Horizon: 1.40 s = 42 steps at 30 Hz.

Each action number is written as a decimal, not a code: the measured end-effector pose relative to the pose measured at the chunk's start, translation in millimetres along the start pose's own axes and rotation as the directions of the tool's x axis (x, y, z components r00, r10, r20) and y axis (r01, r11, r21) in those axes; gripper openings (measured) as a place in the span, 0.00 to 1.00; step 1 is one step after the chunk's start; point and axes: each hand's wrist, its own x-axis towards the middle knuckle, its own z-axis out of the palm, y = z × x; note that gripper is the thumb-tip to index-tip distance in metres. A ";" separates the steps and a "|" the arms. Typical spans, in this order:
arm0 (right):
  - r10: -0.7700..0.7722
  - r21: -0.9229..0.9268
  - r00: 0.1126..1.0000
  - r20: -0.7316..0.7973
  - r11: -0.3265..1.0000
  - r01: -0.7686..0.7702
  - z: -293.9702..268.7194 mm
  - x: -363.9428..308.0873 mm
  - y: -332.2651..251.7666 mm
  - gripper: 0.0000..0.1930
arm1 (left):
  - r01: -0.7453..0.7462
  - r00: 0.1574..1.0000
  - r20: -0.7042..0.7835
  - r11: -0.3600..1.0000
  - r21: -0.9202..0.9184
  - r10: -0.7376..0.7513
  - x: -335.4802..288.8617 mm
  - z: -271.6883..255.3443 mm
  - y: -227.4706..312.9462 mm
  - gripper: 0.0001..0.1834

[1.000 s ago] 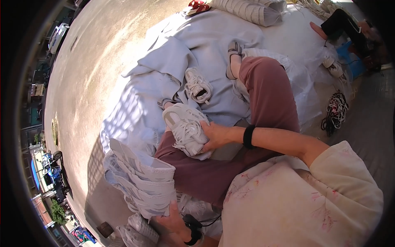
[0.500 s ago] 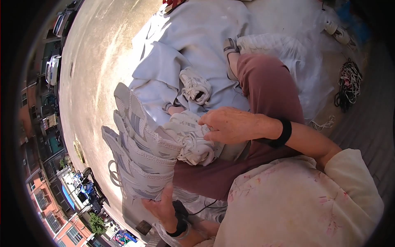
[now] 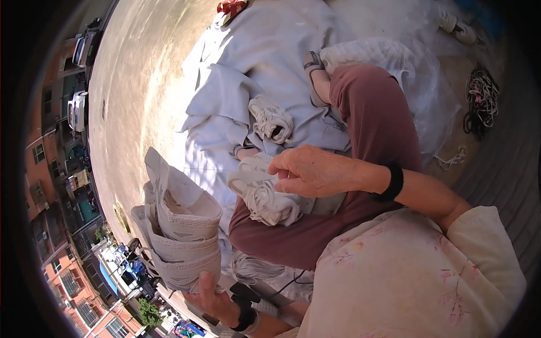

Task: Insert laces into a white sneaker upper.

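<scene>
My left hand [image 3: 213,303] grips a stack of nested light-grey shoe uppers [image 3: 189,236] by its lower edge, with the thumb on the near side. The uppers stand upright at the left, openings turned toward me. Over my lap, my right hand [image 3: 313,170] has its fingers curled together beside two laced white sneakers [image 3: 270,204]. Its fingertips touch the far one; whether they pinch a lace or the fabric is hidden. Another white sneaker [image 3: 271,119] lies on the grey cloth past my lap.
A pale grey sheet [image 3: 276,50] covers the ground ahead. Clear plastic [image 3: 414,96] lies at the right, near a tangle of black and white laces [image 3: 480,101]. More white shoes [image 3: 459,28] sit at the far right. A grey bundle of strands [image 3: 253,267] is beside my left wrist.
The stack of uppers has swung down and left in my left hand, away from the sneakers on my lap, and its openings now show. My right hand stays beside the sneakers.
</scene>
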 end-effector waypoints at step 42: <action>0.033 -0.419 0.999 -0.025 0.907 -0.040 152.6 9.7 57.0 0.42 | 0.342 0.918 0.154 0.926 0.162 -0.366 -137.2 -26.7 -127.9 0.29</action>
